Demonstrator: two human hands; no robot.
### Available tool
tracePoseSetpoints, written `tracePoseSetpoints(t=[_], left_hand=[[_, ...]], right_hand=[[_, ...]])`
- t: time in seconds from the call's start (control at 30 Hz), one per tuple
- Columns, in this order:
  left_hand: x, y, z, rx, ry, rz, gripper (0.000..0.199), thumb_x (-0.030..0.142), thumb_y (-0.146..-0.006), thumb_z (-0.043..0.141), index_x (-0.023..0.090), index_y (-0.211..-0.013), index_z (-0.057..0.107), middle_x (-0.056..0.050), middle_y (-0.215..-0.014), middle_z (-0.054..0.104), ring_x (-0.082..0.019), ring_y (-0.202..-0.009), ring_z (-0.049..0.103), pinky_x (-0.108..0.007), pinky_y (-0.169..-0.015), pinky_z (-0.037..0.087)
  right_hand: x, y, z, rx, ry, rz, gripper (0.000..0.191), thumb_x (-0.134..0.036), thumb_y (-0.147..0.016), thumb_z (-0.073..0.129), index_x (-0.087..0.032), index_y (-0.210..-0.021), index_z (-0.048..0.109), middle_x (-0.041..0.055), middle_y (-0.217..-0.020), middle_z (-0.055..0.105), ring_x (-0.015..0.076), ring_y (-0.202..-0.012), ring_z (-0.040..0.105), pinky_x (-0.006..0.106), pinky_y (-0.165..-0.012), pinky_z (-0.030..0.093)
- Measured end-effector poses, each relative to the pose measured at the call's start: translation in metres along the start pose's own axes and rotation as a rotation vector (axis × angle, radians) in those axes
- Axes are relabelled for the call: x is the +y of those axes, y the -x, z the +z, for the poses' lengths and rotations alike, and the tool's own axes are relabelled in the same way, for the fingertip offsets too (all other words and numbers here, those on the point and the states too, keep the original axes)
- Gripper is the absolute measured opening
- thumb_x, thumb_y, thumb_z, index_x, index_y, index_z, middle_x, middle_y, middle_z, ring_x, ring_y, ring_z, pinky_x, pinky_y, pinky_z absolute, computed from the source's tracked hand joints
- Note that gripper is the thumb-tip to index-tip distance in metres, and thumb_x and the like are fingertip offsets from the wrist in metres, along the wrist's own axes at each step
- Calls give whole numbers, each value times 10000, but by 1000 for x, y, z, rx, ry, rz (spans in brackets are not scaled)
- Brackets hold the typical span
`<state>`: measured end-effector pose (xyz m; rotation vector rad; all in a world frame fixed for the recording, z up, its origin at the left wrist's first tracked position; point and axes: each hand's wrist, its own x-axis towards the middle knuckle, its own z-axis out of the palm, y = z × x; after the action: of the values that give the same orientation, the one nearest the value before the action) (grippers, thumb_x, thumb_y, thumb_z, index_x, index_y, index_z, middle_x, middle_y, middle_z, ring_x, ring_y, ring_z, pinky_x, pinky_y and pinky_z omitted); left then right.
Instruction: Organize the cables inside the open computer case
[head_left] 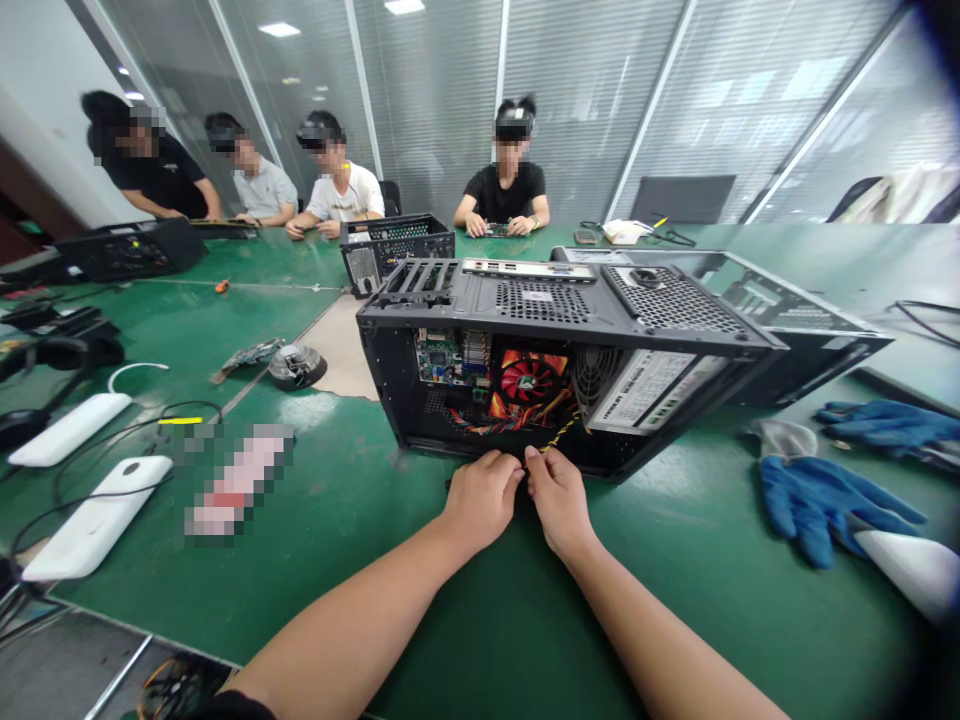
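A black computer case (480, 300) lies on the green table in front of me, its open side facing me. Inside show a green circuit board (450, 358), a red fan (531, 378), bundled coloured wires (517, 420) and a labelled power supply (645, 390). At the lower front edge my right hand (559, 500) is closed, thumb and finger pinching a yellow-and-black cable (566, 430) that runs out of the case. Close beside it, my left hand (484, 500) is also closed in a pinch; what lies between its fingers is hidden.
Behind the case lies a side panel or second chassis (802, 300). Blue gloves (817, 490) lie to the right. On the left are white power banks (105, 515), cables and a round metal part (296, 367). Several people work across the table, one with a circuit board (497, 230).
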<state>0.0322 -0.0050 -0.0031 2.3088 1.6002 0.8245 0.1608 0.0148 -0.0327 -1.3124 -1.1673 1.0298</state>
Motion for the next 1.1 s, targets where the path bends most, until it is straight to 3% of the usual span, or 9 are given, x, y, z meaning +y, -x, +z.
tracePoseSetpoints(t=[0.33,0.6,1.1], left_hand=[[-2,1,0,39,77,11,66,205,-920,542,217,-957,594,-23,-923,618,-165,-823,623,-277,-753,514],[1,-1,-2,-14,9,-32,81,212,-947,525,214,-896,587,-10,-872,588,-152,-740,598,-250,-666,481],[1,-6,-3,-42,-51,-23,124,219,-959,494,230,-908,607,-5,-850,599,-157,-731,606,-248,-639,455]], right_hand=[[2,-2,0,12,21,-15,438,-572,-855,576,-227,-613,459,-48,-509,449,131,-477,396,261,-454,327],[0,-2,0,-3,5,0,441,-574,-863,565,-229,-614,449,-47,-504,451,128,-465,395,259,-447,335],[-1,-3,-1,-3,-39,22,432,-579,-851,569,-229,-623,461,-60,-484,442,122,-449,394,253,-439,320]])
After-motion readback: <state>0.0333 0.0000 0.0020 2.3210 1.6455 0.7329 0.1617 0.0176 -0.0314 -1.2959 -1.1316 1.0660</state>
